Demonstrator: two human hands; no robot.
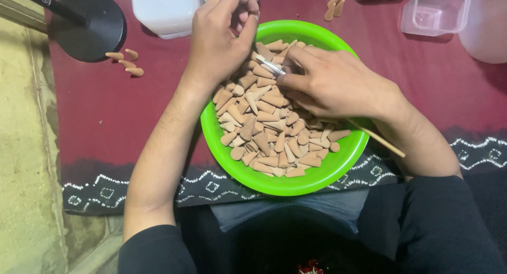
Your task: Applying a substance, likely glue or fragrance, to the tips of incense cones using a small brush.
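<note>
1. The right hand (330, 84) is pinched around a thin wooden-handled tool (377, 138) whose pale metal tip (270, 66) pokes out over the heap; the stick's tail runs back under the wrist and past the bowl's rim.
2. The left hand (219, 39) hovers over the far edge of the bowl with fingers curled narrowly together near the thumb. Whether a cone sits inside that pinch I cannot tell.
3. Both hands work above a bright green plastic bowl (227, 152), round and glossy, resting on the person's lap edge and the cloth. It is heaped with incense cones (264, 131): small, tapered, matte, tan to pinkish brown, with a dry, chalky look.
4. Risks, as I judge them: the cones look brittle, so a hard jab from the tip could chip or snap one. The heap rises close to the rim, and a nudge from either wrist could send cones rolling off (a few already lie loose on the cloth (125, 63)).
5. The bowl overhangs the cloth's near edge, so a downward press could tip it.
6. Around it lies a maroon cloth (105, 121) with a dark, white-patterned border, a black round stand base (90, 26), translucent plastic containers (435, 11), and two more stray cones (334, 7).
</note>
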